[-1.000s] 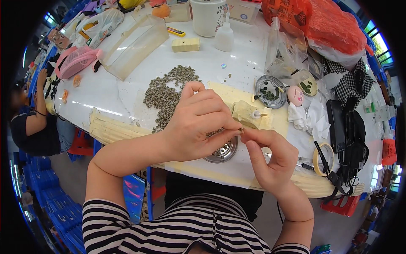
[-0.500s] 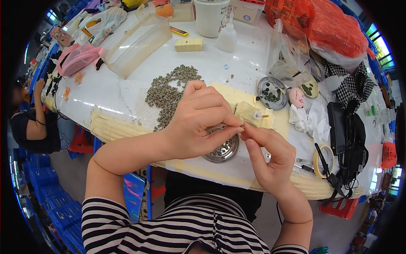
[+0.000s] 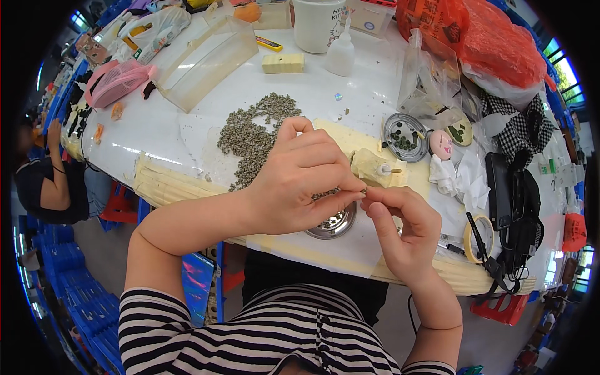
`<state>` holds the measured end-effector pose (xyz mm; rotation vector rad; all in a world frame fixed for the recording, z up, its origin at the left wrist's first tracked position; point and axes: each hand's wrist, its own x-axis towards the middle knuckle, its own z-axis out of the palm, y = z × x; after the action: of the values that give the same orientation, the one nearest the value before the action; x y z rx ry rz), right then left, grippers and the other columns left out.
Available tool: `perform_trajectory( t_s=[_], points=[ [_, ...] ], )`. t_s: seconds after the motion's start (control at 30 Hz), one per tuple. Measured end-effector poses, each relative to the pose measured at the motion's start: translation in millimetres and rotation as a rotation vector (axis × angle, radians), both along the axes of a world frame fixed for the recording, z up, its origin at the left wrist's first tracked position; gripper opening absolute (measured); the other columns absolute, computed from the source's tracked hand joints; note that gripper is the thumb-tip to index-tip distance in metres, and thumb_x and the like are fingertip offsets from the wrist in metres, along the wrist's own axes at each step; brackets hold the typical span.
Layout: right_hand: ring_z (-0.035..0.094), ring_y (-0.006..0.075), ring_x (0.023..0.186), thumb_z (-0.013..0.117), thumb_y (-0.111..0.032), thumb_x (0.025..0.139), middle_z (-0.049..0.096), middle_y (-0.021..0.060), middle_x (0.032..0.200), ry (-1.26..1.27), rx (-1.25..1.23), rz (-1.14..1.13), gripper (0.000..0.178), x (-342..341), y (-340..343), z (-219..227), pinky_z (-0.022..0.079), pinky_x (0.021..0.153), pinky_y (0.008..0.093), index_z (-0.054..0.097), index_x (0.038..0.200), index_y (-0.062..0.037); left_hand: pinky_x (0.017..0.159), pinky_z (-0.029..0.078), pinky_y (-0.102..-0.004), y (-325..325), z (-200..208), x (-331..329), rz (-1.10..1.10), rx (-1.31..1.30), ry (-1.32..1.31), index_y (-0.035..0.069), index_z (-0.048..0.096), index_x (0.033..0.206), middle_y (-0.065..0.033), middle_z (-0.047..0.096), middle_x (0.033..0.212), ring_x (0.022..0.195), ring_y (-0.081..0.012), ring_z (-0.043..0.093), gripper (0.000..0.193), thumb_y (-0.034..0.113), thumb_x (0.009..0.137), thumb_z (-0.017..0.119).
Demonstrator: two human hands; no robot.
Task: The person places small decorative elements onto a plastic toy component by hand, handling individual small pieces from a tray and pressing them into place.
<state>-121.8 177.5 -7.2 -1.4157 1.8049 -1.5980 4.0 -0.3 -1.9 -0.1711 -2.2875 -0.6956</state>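
My left hand [image 3: 300, 181] is curled with its fingertips pinching a short row of small grey-green beads [image 3: 325, 194] at thumb level. My right hand [image 3: 400, 225] meets it from the right, thumb and forefinger pinched at the end of that row near the left fingertips. Both hands hover over a round metal dish [image 3: 334, 224] holding a few of the same beads, partly hidden by the left hand. A loose pile of grey-green beads [image 3: 253, 134] lies on the white table [image 3: 156, 131] just beyond my left hand.
A second metal dish with dark bits [image 3: 405, 136], a yellow sponge with a small white nozzle [image 3: 375, 167], a clear plastic box [image 3: 203, 59], a white cup [image 3: 317, 24], a red bag [image 3: 481, 44], a tape roll [image 3: 478, 237] and black cables [image 3: 512, 206] crowd the table. Another person [image 3: 47, 181] sits at left.
Both hands stay pinched together over the dish; the fingers have shifted only slightly along the bead row.
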Motion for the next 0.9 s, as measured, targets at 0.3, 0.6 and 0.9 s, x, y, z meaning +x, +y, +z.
perform_trajectory(
  t_s=[0.3,0.6,0.9],
  points=[
    [0.07,0.0194,0.074,0.072,0.003,0.083,0.072,0.0147,0.09,0.195,-0.076,-0.078,0.02,-0.4,-4.2,-1.1,0.055,0.067,0.0264,0.073,0.103,0.0028,0.077,0.032,-0.0337,-1.1,-3.1,0.2,0.016,0.018,-0.001,0.012,0.073,0.085,0.0042,0.062,0.077,0.073,-0.0141,0.056,0.017,0.01,0.072,0.084],
    [0.069,0.02,0.072,0.074,0.002,0.081,0.072,0.0141,0.089,0.319,-0.082,-0.059,0.025,-0.8,-3.2,-0.1,0.053,0.064,0.0254,0.074,0.107,0.0008,0.078,0.031,-0.0348,0.6,-2.6,0.8,0.03,0.036,-0.031,0.013,0.072,0.082,0.0045,0.061,0.076,0.073,-0.014,0.055,0.015,0.01,0.072,0.083],
    [0.066,0.0198,0.068,0.075,0.004,0.077,0.071,0.0119,0.086,0.544,-0.166,-0.057,0.034,0.4,-8.5,0.2,0.052,0.058,0.0276,0.074,0.11,-0.0017,0.08,0.033,-0.0342,-0.1,-2.8,1.4,0.012,0.094,-0.064,0.013,0.071,0.082,0.0048,0.061,0.076,0.074,-0.0142,0.056,0.015,0.009,0.073,0.082]
  ],
)
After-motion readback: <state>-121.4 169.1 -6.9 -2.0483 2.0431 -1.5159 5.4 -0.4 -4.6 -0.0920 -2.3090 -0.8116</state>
